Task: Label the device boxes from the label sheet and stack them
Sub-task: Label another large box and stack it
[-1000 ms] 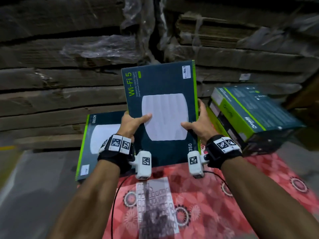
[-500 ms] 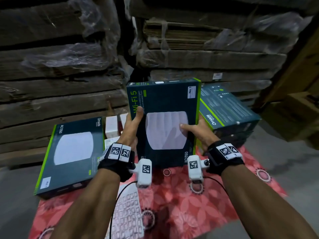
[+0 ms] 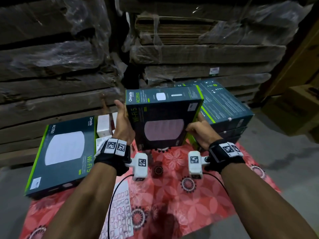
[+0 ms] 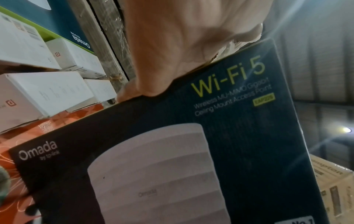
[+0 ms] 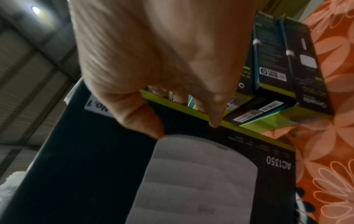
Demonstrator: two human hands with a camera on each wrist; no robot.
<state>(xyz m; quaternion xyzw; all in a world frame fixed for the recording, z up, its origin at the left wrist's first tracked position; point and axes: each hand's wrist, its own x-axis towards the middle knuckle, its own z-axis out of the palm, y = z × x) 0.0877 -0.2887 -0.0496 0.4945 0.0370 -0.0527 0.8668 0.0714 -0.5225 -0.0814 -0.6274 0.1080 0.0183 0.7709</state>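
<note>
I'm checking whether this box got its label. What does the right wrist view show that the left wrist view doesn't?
Only the right wrist view shows the right hand gripping the held box at its green edge, the whole "No. 1" label under its thumb, and the box stack beyond. Only the left wrist view shows the left hand on the opposite edge, the "Wi-Fi 5" print and white boxes. Both show the held box's front and the floral cloth.

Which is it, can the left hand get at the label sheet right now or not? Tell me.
Probably not at once. The left hand holds the side of the raised device box, shared with the right hand. The label sheet lies uncovered on the cloth under the left forearm.
</note>
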